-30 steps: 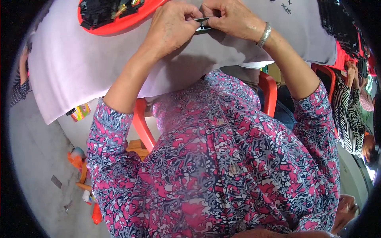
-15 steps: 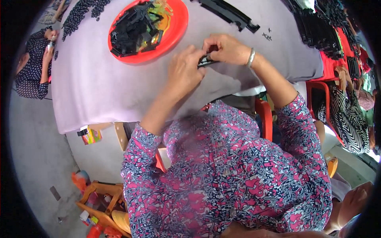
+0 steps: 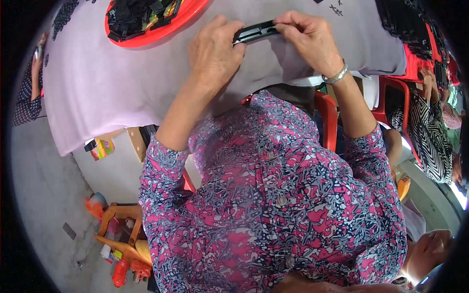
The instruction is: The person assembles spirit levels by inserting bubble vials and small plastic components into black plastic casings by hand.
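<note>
A slim black plastic piece (image 3: pixel 255 32) with slots along its length is stretched between my hands, just over the cloth-covered table (image 3: pixel 122 83). My left hand (image 3: pixel 215 51) pinches its left end between thumb and fingers. The right end is gripped by the fingertips of my right hand (image 3: pixel 312 41), which has a silver bangle at the wrist. To the left of my hands, a red plate (image 3: pixel 161 38) holds a heap of small black plastic parts (image 3: pixel 134 17) with some yellowish clear pieces among them.
Several tiny dark cross-shaped bits (image 3: pixel 336 10) lie beyond my right hand. Long black strips (image 3: pixel 403 29) are stacked at the far right, near a person in a striped garment (image 3: pixel 430 141). Red chairs (image 3: pixel 326 115) stand at the table's near edge. Another person's arm (image 3: pixel 35 73) shows at left.
My hands have drawn apart, and the black piece, mostly hidden between them before, now shows along its length. The whole view has shifted, so the plate sits higher and further left.
</note>
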The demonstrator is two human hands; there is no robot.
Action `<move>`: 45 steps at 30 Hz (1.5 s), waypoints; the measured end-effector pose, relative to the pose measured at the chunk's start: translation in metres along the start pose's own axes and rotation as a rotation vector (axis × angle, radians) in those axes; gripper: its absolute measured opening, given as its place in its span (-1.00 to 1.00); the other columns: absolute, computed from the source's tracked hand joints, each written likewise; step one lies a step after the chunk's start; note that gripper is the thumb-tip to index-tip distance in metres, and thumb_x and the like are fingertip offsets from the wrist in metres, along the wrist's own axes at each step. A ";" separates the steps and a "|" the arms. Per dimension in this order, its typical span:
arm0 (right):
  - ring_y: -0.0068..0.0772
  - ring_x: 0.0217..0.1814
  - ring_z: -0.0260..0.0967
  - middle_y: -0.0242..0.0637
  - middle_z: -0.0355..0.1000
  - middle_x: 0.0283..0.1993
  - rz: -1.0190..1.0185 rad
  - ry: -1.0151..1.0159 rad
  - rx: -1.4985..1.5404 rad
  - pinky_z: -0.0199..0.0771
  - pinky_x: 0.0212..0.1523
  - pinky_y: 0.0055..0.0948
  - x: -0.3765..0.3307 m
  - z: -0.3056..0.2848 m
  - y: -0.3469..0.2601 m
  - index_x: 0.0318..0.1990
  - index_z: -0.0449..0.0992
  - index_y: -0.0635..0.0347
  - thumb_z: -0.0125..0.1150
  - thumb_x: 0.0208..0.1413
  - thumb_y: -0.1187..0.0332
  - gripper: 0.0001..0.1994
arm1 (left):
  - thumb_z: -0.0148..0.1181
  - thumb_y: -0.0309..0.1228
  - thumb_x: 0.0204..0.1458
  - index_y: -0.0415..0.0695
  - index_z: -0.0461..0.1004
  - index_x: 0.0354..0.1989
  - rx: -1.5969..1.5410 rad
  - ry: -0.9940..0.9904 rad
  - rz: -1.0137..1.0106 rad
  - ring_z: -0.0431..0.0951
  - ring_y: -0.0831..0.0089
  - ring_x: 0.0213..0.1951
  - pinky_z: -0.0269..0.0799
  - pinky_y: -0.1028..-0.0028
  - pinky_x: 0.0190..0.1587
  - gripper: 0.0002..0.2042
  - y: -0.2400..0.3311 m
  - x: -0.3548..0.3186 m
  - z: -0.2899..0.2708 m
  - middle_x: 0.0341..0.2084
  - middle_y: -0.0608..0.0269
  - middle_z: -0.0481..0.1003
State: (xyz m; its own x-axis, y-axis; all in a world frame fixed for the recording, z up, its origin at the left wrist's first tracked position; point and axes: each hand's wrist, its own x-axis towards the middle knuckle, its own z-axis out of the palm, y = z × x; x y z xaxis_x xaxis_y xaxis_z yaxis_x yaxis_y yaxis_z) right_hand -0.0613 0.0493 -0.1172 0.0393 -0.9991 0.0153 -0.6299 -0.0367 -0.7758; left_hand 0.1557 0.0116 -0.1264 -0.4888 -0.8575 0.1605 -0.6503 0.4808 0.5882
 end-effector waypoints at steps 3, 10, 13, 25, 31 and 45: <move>-0.59 -0.66 0.33 -0.36 0.40 -0.63 0.249 -0.268 0.225 0.36 -0.64 -0.53 -0.005 -0.005 -0.030 -0.01 0.51 0.32 0.20 0.10 0.36 -0.68 | 0.28 -0.44 -0.16 -0.06 0.60 -0.20 0.023 0.012 -0.011 0.52 0.12 -0.16 0.46 0.14 -0.13 -0.73 0.003 0.000 0.000 -0.32 0.18 0.47; -0.64 -0.68 0.31 -0.39 0.39 -0.62 0.278 -0.273 0.291 0.34 -0.66 -0.58 -0.005 0.004 -0.039 0.16 0.30 0.54 0.20 0.05 0.39 -0.46 | 0.33 -0.41 -0.17 -0.15 0.59 -0.15 -0.009 0.059 0.044 0.54 0.12 -0.31 0.43 0.21 -0.23 -0.67 -0.001 0.002 0.000 -0.38 0.14 0.47; -0.77 -0.64 0.18 -0.46 0.37 -0.55 0.355 -0.216 0.495 0.16 -0.64 -0.71 -0.005 0.008 -0.035 0.20 0.31 0.40 0.24 0.08 0.41 -0.48 | 0.32 -0.41 -0.17 -0.15 0.60 -0.14 -0.045 0.045 0.041 0.54 0.12 -0.31 0.43 0.21 -0.24 -0.67 -0.005 0.006 0.002 -0.39 0.14 0.47; -0.67 -0.56 0.37 -0.47 0.40 -0.60 0.139 -0.060 0.093 0.38 -0.53 -0.58 0.001 0.018 -0.030 0.00 0.48 0.33 0.28 0.00 0.38 -0.61 | 0.27 -0.46 -0.18 -0.14 0.58 -0.24 -0.061 0.152 0.081 0.51 0.05 -0.19 0.45 0.14 -0.16 -0.74 -0.007 0.004 0.000 -0.34 0.11 0.46; -0.78 -0.49 0.22 -0.54 0.32 -0.58 0.048 0.216 0.332 0.34 -0.44 -0.63 -0.012 0.011 -0.051 -0.15 0.55 0.23 0.29 0.04 0.52 -0.81 | 0.28 -0.52 -0.19 -0.22 0.56 -0.25 -0.078 0.174 -0.010 0.50 0.03 -0.26 0.44 0.18 -0.24 -0.74 -0.003 -0.028 -0.059 -0.40 0.06 0.45; -0.45 -0.51 0.48 -0.20 0.52 -0.52 0.059 0.314 0.184 0.49 -0.40 -0.43 0.010 0.008 -0.016 -0.33 0.52 0.24 0.24 0.02 0.46 -0.92 | 0.37 -0.32 -0.09 -0.23 0.55 -0.05 0.588 0.557 -0.732 0.58 0.05 -0.20 0.46 0.18 -0.11 -0.58 -0.137 -0.103 -0.167 -0.21 0.00 0.53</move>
State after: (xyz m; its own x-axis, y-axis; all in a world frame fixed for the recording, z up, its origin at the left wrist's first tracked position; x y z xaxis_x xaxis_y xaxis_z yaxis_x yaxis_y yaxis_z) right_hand -0.0452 0.0402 -0.1099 -0.2503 -0.9583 0.1380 -0.4727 -0.0034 -0.8812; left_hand 0.3926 0.0034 -0.0911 0.3649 -0.8631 0.3491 -0.9251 -0.2939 0.2405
